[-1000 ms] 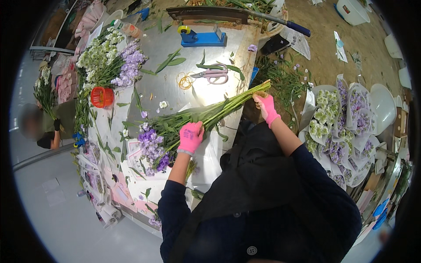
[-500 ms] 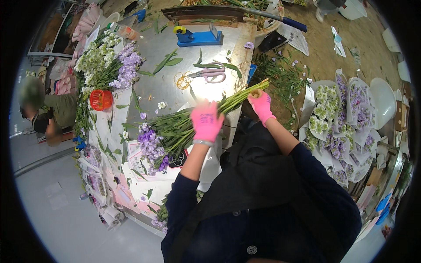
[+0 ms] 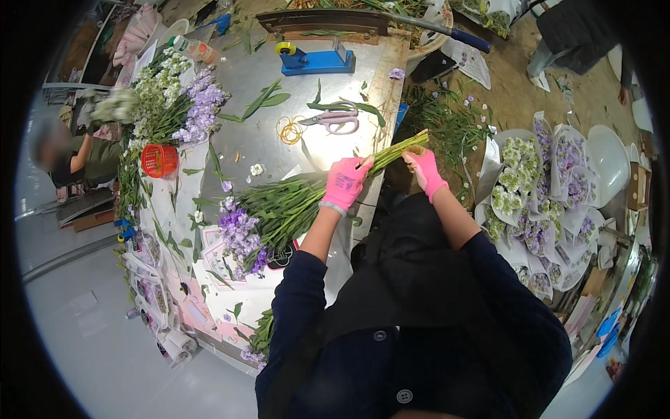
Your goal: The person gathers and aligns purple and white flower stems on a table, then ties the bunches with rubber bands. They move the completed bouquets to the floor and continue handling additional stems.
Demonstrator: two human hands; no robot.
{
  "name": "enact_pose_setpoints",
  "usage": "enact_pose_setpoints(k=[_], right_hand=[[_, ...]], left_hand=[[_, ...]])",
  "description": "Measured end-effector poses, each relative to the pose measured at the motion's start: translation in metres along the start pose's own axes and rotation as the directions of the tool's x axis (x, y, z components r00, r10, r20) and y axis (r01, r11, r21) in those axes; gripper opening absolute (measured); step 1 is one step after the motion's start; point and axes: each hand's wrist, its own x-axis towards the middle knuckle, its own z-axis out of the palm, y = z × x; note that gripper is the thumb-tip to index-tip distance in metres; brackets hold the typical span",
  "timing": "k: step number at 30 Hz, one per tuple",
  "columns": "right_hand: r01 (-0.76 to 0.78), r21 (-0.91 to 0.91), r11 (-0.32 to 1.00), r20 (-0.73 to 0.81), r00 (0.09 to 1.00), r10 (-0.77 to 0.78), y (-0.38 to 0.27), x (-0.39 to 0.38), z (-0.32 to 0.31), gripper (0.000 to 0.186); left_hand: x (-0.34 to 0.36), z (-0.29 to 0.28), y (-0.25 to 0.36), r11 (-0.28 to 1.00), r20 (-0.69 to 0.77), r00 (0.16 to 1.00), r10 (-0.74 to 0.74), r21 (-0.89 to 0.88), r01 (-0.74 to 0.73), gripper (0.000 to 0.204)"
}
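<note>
Gripping stems w/ the L hand (image 3: 343,183): pink glove closed over the flower bunch (image 3: 289,209) approx. mid-frame, a bit past halfway toward the cut ends. Bunch lies on the metal table (image 3: 241,150), long axis on a diagonal: lilac blooms (image 3: 239,234) at its lower-left end, bare stem ends (image 3: 417,140) up and to the right, poking past the table's R edge. So from the L grip, leafy part + blooms run down-left, and only a short bare length runs up-right.

R hand (image 3: 423,170), also pink-gloved, is nearer the cut ends; fingers curled just beneath/against them. Can't tell if it's pinching any stems or only touching. L hand is much nearer the blooms, though well apart from them. Forearms come up from lower centre, L one crossing below the bunch, R one to the right of it.

Above the bunch, approx. upper centre: pink-handled scissors (image 3: 338,119), w/ a loop of yellow rubber bands (image 3: 288,130) just left of them. Blue tape dispenser (image 3: 317,61) farther up. Loose white bloom (image 3: 257,170) near the bunch's upper side; red basket (image 3: 159,160) off left. Wrapped bouquets (image 3: 537,202) at R of frame, well apart from the R hand.
</note>
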Motion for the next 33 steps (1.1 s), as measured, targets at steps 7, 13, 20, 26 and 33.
enact_pose_setpoints(k=[7,13,20,26,33], right_hand=[[-0.037,0.148,0.988,0.064,0.998,0.028,0.004,0.004,-0.005,0.005],[0.060,-0.058,0.997,-0.118,0.991,-0.066,0.002,-0.003,0.013,0.005],[0.251,-0.454,0.855,-0.194,0.909,-0.370,0.029,-0.016,0.043,0.014],[0.252,-0.385,0.888,-0.252,0.897,-0.363,0.032,-0.018,0.049,0.014],[0.201,-0.297,0.933,-0.209,0.940,-0.269,0.030,-0.024,0.033,0.015]], left_hand=[[-0.004,0.007,-0.005,0.997,-0.040,0.997,0.073,-0.037,-0.074,0.031],[-0.002,0.011,-0.003,0.999,0.064,0.998,-0.026,0.039,0.023,0.017],[0.000,0.012,-0.004,0.997,0.021,0.999,-0.037,0.075,0.035,0.012],[0.013,0.028,0.013,0.997,0.000,1.000,-0.005,0.074,0.005,0.017],[0.029,0.033,0.020,0.998,0.075,0.997,-0.002,0.065,-0.003,0.019]])
